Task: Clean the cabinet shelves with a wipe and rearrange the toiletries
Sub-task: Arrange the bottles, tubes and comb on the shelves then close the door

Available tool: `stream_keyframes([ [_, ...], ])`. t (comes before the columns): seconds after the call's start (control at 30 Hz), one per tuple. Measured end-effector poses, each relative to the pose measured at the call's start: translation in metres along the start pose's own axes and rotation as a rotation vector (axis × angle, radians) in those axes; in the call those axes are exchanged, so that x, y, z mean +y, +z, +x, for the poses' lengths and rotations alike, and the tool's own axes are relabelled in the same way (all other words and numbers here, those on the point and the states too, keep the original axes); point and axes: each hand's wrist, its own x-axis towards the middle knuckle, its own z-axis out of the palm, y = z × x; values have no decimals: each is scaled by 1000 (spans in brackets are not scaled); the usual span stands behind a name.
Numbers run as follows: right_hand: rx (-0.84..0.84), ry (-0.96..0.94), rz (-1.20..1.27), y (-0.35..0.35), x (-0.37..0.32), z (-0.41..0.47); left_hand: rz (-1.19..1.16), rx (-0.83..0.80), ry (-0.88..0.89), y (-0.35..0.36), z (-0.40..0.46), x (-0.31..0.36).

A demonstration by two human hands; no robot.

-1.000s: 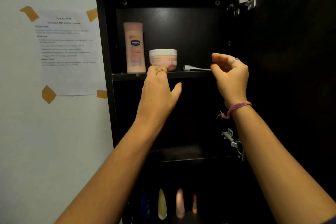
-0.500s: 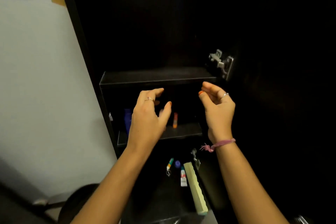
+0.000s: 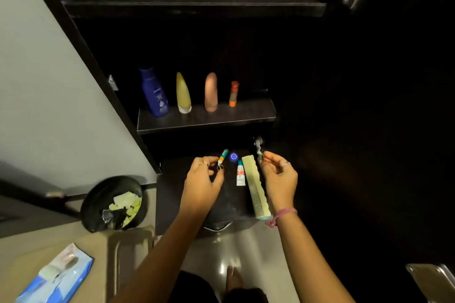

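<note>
My left hand (image 3: 202, 179) hovers low over the dark bottom shelf (image 3: 172, 194), fingers apart, its fingertips at the near end of a small teal-and-orange tube (image 3: 223, 156). My right hand (image 3: 279, 174) is open beside a long pale green comb (image 3: 254, 187), fingertips close to a metal hinge (image 3: 258, 146). Between my hands lie a white tube with a red band (image 3: 240, 175) and a round blue cap (image 3: 234, 156). On the shelf above (image 3: 251, 113) stand a blue Nivea bottle (image 3: 155, 93), a yellow tube (image 3: 183, 93), a pink bottle (image 3: 211, 92) and a small orange bottle (image 3: 234, 94).
A black bin (image 3: 98, 199) with crumpled pale wipes sits on the floor to the left. A blue wipes pack (image 3: 56, 273) lies on a beige surface at lower left. The upper shelf (image 3: 192, 3) is bare. The open cabinet door stands dark at right.
My view has swung down from the top shelf with its lotion and jar to the bottom shelf. Both hands have come down to the small items lying there.
</note>
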Motion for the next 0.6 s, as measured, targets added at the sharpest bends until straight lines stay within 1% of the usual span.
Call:
stream_keyframes([
  [0.13, -16, 91, -116, 8, 42, 3, 7, -61, -89, 34, 2, -25],
  [0.3, -22, 169, -296, 17, 81, 14, 85, -166, -126, 72, 8, -59],
  [0.5, -96, 172, -602, 13, 109, 20, 85, -193, -178, 101, 11, -80],
  [0.6, -174, 118, -704, 13, 120, 19, 85, -192, -217, 112, 12, -85],
])
